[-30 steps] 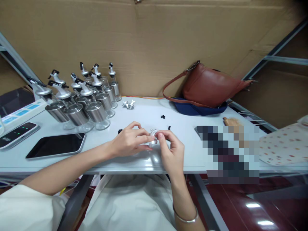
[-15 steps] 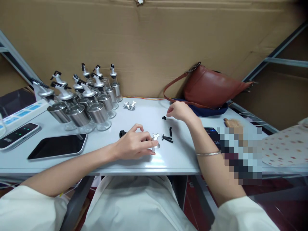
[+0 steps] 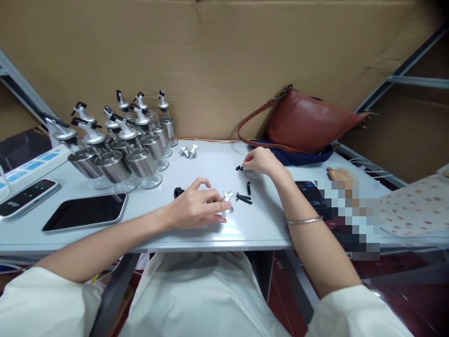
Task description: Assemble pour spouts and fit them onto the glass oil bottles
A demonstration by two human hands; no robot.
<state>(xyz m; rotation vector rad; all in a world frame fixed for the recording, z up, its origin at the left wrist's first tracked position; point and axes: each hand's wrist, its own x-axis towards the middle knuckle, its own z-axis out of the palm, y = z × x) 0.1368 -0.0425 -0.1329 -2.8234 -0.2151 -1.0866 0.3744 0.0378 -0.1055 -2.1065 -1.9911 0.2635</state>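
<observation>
Two bare hands are over a pale table (image 3: 206,175). Left hand (image 3: 192,206): fingers bent, fingertips closed on a silver spout piece (image 3: 228,196), which sits near the front edge with its forked end pointing away from the person. Right hand (image 3: 264,161): extended farther back, fingers pinched together at the right side of a cluster of small black pieces (image 3: 239,168); cannot tell whether a piece is between the fingertips. Just right of the silver spout piece, long black pieces (image 3: 245,199) lie side by side; a bent black piece (image 3: 249,188) lies apart behind them. A round black part (image 3: 178,192) shows beyond the left hand, partly covered by it. Two loose silver spouts (image 3: 188,151) lie toward the rear, right of a group of glass-and-steel bottles (image 3: 142,161) with spouts fitted. Front left: a dark-screened device (image 3: 86,212) lying flat, beside a white unit (image 3: 31,199) showing green lights. Rear right: a brown bag (image 3: 308,121) resting on a navy item (image 3: 305,158). A metal bangle (image 3: 304,221) circles the right forearm.
</observation>
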